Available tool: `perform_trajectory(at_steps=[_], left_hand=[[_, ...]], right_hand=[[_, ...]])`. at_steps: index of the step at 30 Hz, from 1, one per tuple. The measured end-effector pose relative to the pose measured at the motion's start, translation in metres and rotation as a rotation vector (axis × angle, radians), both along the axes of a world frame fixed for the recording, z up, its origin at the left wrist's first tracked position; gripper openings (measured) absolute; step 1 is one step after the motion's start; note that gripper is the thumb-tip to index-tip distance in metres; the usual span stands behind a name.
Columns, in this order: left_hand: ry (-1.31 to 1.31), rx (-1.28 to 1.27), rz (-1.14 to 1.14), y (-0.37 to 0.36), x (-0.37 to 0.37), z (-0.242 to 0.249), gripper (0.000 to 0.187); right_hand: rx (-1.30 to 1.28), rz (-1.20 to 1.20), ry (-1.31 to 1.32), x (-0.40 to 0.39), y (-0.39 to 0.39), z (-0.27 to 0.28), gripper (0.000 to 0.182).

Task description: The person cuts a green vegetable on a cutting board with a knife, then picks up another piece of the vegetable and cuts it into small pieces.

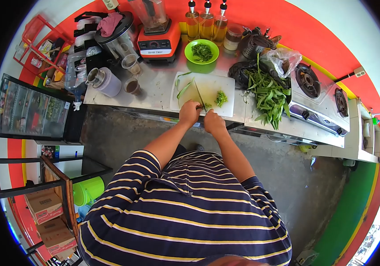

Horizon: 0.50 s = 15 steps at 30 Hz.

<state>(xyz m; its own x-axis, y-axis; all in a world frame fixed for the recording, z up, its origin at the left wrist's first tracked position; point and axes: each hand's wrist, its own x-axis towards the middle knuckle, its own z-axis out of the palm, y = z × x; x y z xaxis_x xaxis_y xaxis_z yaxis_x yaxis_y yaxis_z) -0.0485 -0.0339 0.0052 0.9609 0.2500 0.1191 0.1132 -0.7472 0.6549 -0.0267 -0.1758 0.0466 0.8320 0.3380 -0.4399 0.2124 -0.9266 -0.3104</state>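
A white cutting board (225, 84) lies on the steel counter. My right hand (215, 121) is closed around the handle of a knife (199, 94), whose blade points up and left across the board. Just left of it, my left hand (190, 112) has its fingers pressed together at the board's front edge, by the blade; what they hold is hidden. Long green stalks (184, 90) lie left of the blade. Chopped greens (221, 98) form a small pile on the right. Behind the board, a green bowl (190, 56) contains cut leaves.
Leafy greens (267, 91) hang over the counter's front edge beside a gas stove (318, 99). Left on the counter stand a cup of dark liquid (132, 87), a white jug (109, 83) and a red blender (156, 43). Oil bottles (206, 25) line the back.
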Motion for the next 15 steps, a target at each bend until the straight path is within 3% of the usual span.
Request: perform_trajectory(at_steps=[3,6,8,15], left_hand=[[-0.099,-0.036,-0.078,0.009,0.002,-0.004,0.014],[-0.016,-0.087,-0.132,0.015,0.007,-0.004,0.013],[0.150,-0.303,-0.069,0.015,0.011,-0.002,0.012],[0.138,-0.189,-0.057,0.013,0.007,0.003,0.019]], right_hand=[[0.044,0.000,0.060,-0.005,0.001,0.009,0.030],[0.064,-0.030,0.031,-0.015,0.004,-0.005,0.031],[0.074,-0.033,0.041,-0.010,0.004,-0.005,0.031],[0.100,-0.054,0.054,-0.013,0.007,-0.004,0.031]])
